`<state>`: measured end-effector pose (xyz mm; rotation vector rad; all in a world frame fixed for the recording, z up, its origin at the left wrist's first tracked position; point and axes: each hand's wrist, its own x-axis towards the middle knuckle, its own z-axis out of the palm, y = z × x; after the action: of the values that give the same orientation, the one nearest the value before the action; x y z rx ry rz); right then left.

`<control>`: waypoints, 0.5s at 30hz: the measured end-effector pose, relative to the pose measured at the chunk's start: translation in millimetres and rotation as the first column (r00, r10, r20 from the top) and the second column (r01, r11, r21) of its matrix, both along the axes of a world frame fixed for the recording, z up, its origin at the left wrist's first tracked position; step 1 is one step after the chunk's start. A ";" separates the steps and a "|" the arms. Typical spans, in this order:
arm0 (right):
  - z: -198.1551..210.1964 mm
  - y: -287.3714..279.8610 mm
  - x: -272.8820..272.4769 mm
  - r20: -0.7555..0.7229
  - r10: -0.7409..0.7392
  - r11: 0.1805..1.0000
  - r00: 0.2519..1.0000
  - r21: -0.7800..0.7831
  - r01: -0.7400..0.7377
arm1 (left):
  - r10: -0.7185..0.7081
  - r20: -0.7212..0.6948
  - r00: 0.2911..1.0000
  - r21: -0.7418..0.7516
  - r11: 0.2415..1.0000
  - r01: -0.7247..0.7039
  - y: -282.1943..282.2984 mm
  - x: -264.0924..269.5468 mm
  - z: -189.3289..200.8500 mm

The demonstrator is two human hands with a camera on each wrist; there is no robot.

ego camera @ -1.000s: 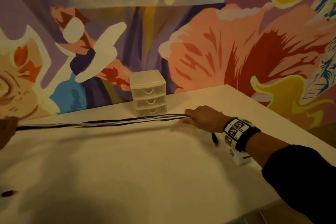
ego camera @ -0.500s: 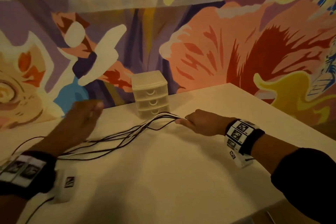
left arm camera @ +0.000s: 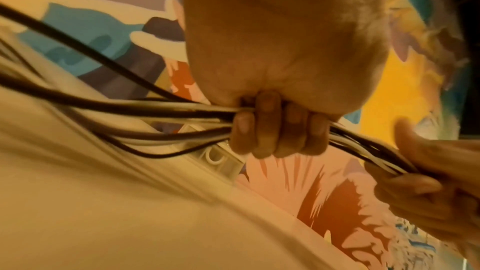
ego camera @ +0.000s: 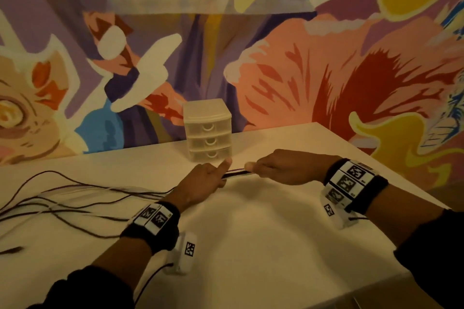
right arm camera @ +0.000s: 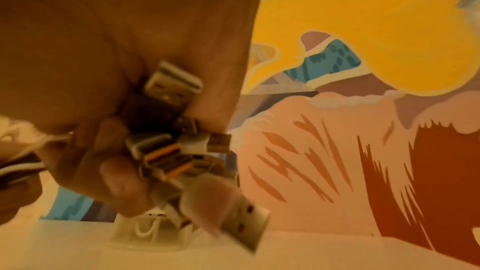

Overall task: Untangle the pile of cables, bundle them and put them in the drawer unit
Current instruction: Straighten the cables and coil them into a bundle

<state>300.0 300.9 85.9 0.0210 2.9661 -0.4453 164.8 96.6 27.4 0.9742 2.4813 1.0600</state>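
Several black and white cables (ego camera: 75, 198) trail over the white table (ego camera: 263, 246) from the left into my left hand (ego camera: 208, 178), which grips them as one bundle (left arm camera: 182, 114) with curled fingers (left arm camera: 275, 130), thumb raised. A short stretch of bundle (ego camera: 234, 172) runs across to my right hand (ego camera: 278, 168), which grips the cable ends. In the right wrist view several USB plugs (right arm camera: 182, 141) stick out of that fist. The translucent three-drawer unit (ego camera: 208, 129) stands just behind both hands, its drawers closed.
A painted mural wall (ego camera: 301, 57) rises right behind the table. The table's right edge (ego camera: 376, 165) runs diagonally past my right wrist. A dark plug end (ego camera: 11, 250) lies at the far left near the front.
My left hand has come in from the far left along the cables to just beside my right hand. The stretched cables have gone slack and now lie in loose curves on the left.
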 end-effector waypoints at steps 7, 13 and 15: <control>-5.9 -16.1 -12.8 -0.035 -0.178 0.765 0.983 -0.634 0.116 | 0.117 -0.118 0.986 0.093 0.990 -0.106 -17.8 -11.9 29.8; -51.5 -57.5 -32.3 0.100 0.029 0.195 0.995 -0.976 0.093 | 0.254 -0.289 0.923 0.266 0.947 -0.178 -34.3 -19.6 35.7; -60.5 -65.3 -35.8 0.131 0.123 0.102 0.984 -0.988 0.118 | 0.243 -0.256 0.936 0.272 0.947 -0.171 -40.0 -23.8 34.7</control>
<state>264.1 235.6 25.4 -0.0880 1.7888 -2.2151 141.0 56.6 62.1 1.0114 2.7876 1.4130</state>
